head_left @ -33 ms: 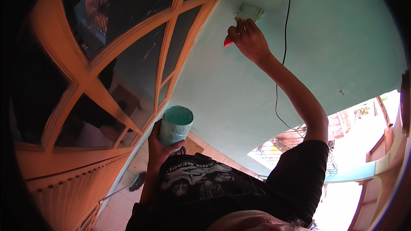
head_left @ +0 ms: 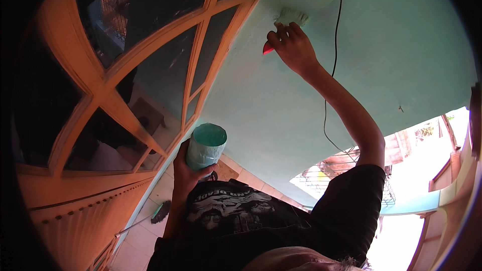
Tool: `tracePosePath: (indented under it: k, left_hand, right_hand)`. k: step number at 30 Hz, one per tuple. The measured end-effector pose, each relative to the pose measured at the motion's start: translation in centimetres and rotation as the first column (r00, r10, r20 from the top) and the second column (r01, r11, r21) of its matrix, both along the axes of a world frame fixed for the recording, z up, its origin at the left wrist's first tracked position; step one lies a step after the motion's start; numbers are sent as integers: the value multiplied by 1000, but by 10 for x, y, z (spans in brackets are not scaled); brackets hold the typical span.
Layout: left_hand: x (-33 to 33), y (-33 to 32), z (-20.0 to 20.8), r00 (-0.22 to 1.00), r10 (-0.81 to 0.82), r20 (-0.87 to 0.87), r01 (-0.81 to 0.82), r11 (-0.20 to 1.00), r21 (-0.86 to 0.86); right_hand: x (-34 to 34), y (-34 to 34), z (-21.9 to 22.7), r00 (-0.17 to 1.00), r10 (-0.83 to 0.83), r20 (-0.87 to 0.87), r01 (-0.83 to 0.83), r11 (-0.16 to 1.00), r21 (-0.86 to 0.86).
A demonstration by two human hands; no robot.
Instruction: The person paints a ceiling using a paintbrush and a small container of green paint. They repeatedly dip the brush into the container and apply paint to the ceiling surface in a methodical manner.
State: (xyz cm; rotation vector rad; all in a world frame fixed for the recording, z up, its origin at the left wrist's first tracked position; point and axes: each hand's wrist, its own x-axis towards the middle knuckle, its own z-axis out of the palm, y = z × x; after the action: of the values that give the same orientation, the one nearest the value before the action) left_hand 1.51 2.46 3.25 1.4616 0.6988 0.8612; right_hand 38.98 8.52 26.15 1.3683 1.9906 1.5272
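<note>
My right hand reaches up, closed round a paintbrush. Its red handle end sticks out below the fingers, and its paint-coated bristles press on the pale green wall. Lower down, my left hand grips a tall round paint container from the side and below, in front of my chest. Green paint coats the container's inner wall and rim. How full it is cannot be made out.
An orange wooden frame with dark glass panes stands along the left, right beside the wall. A thin black cable hangs down the wall near my right forearm. A dark broom head rests on the tiled floor.
The brush bristles have shifted very slightly down the wall. My left hand and the container stay in place.
</note>
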Motion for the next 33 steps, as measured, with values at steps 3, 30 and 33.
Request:
tracePosePath:
  k: [3,30,33]
  left_hand:
    - [-4,-1,0,1000,13,23,-13,999,-37]
    - [-15,-1,-12,998,59,-12,-60,996,-70]
    - [-9,1,-9,998,53,19,-52,997,-48]
  right_hand:
    - [-21,4,45,976,123,-181,-102,987,122]
    - [-16,41,-6,979,-102,-175,142,961,236]
    - [-1,49,-84,999,-17,40,10,986,167]
